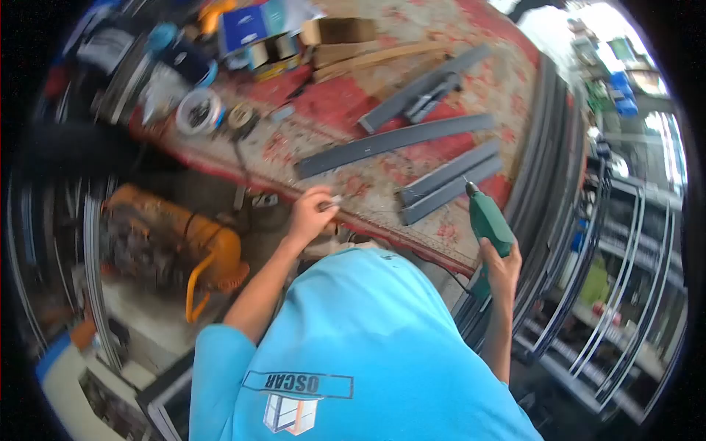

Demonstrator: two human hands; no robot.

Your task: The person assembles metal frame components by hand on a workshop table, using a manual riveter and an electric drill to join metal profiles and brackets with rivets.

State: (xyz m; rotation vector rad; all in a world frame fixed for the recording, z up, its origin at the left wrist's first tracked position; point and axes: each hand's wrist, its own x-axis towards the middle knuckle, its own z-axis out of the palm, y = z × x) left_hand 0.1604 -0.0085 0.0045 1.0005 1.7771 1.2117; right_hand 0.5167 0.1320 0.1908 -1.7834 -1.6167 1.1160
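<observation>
My right hand is wrapped round a green power drill, whose bit points up and left beside a pair of grey metal profiles. Near the table's front edge, my left hand is closed on a small item at its fingertips, too small to name. A long grey profile lies on the patterned cloth beyond my left hand. Farther back rests another grey profile with a shorter dark metal piece against it.
A tub of screws and a tape roll stand at the table's left. Boxes lie at the back. Long dark profiles run along the right side. An orange machine sits on the floor at left.
</observation>
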